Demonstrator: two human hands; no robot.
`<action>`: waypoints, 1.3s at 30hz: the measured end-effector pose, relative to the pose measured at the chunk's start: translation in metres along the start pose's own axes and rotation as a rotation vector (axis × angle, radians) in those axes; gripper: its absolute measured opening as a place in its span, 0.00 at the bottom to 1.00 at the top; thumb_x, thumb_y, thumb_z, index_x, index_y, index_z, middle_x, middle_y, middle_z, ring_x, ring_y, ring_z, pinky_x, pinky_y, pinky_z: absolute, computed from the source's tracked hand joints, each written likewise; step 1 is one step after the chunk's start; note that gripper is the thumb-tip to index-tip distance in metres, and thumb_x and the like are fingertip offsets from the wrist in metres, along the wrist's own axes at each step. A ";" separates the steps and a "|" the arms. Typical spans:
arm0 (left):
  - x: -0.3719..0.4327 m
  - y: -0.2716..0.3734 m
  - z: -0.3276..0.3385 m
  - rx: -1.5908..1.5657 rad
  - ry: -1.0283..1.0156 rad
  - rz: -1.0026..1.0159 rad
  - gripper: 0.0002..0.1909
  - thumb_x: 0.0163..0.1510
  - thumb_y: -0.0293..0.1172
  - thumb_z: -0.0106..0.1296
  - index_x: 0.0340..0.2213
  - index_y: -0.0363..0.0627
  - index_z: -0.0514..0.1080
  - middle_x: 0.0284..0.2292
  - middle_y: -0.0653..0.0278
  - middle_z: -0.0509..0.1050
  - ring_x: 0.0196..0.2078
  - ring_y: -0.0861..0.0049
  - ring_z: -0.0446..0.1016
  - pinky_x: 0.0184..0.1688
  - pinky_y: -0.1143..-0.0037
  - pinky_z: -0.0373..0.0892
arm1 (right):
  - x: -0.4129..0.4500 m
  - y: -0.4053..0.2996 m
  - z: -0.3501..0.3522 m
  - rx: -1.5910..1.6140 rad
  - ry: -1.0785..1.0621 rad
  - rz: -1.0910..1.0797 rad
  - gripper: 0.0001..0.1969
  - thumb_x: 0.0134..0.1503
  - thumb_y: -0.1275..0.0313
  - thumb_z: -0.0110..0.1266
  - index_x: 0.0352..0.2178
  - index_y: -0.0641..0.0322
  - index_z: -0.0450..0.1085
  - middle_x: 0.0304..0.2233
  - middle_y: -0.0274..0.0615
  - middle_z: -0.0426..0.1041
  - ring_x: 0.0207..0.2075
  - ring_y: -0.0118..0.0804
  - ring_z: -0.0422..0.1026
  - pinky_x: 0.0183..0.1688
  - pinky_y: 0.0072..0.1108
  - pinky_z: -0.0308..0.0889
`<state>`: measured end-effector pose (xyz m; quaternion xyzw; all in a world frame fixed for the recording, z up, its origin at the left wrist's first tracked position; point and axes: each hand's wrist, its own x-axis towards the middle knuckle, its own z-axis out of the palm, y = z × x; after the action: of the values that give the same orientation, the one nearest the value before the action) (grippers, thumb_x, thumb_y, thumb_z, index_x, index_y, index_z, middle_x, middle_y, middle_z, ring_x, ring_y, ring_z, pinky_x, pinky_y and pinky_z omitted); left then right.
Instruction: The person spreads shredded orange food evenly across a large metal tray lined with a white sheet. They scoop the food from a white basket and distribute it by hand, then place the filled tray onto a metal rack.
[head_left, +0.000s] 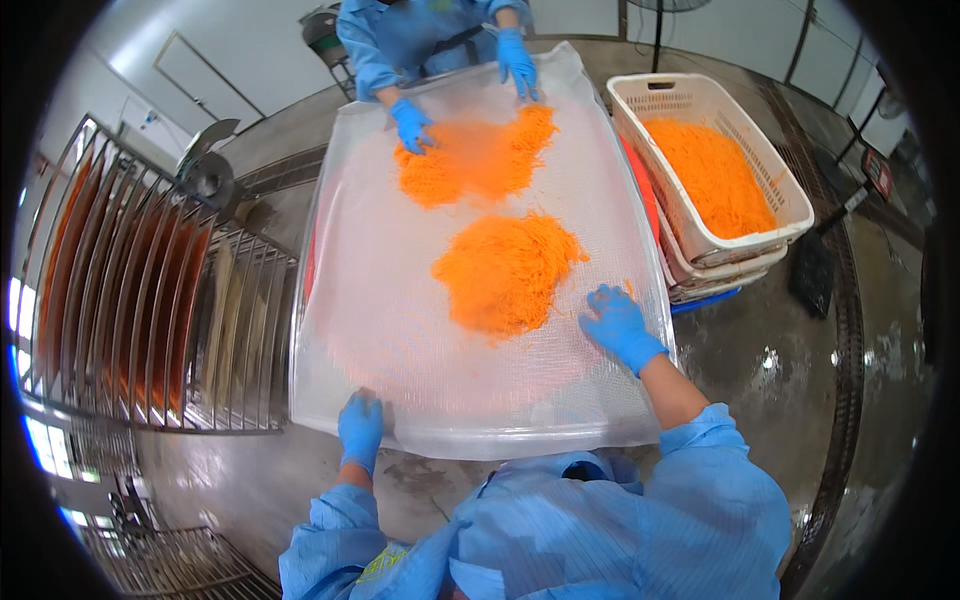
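In a blue glove, my left hand rests at the near left edge of a tray lined with a white mesh sheet. Its fingertips touch the edge; whether they grip it is unclear. My right hand, also gloved, lies palm down on the sheet near the right edge, thumb apart from the fingers. A few orange shreds lie by its fingertips. To its left sits a mound of shredded carrot. Beyond it is a second, wider pile of shredded carrot, partly blurred.
Across the tray, a co-worker's gloved hands touch or hover by the far pile. Stacked white plastic crates stand at the right, the top one holding shredded carrot. A metal rack with trays stands left. The floor looks wet.
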<state>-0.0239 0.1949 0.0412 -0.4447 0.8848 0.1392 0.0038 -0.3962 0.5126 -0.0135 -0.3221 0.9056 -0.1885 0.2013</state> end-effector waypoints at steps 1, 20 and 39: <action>0.003 -0.016 0.005 -0.032 0.008 -0.038 0.26 0.53 0.42 0.47 0.50 0.39 0.66 0.49 0.50 0.69 0.50 0.56 0.67 0.53 0.66 0.62 | 0.011 -0.001 -0.002 0.188 0.034 0.036 0.35 0.52 0.53 0.47 0.58 0.61 0.52 0.59 0.51 0.54 0.56 0.52 0.59 0.59 0.36 0.52; 0.015 -0.015 0.025 0.135 0.092 -0.168 0.24 0.49 0.40 0.49 0.48 0.44 0.67 0.54 0.57 0.63 0.56 0.63 0.60 0.59 0.60 0.47 | 0.163 -0.088 -0.105 1.132 0.271 0.178 0.14 0.51 0.66 0.55 0.34 0.67 0.71 0.25 0.42 0.73 0.27 0.31 0.73 0.27 0.21 0.69; 0.025 -0.008 0.020 0.135 0.089 -0.120 0.25 0.51 0.38 0.49 0.50 0.41 0.65 0.54 0.54 0.62 0.57 0.62 0.59 0.60 0.60 0.47 | 0.238 -0.009 -0.139 0.786 0.374 0.393 0.18 0.53 0.66 0.54 0.41 0.69 0.67 0.29 0.48 0.74 0.13 0.34 0.71 0.15 0.22 0.66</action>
<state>-0.0348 0.1762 0.0165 -0.5015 0.8632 0.0590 0.0026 -0.6290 0.3785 0.0502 -0.0047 0.8301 -0.5299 0.1734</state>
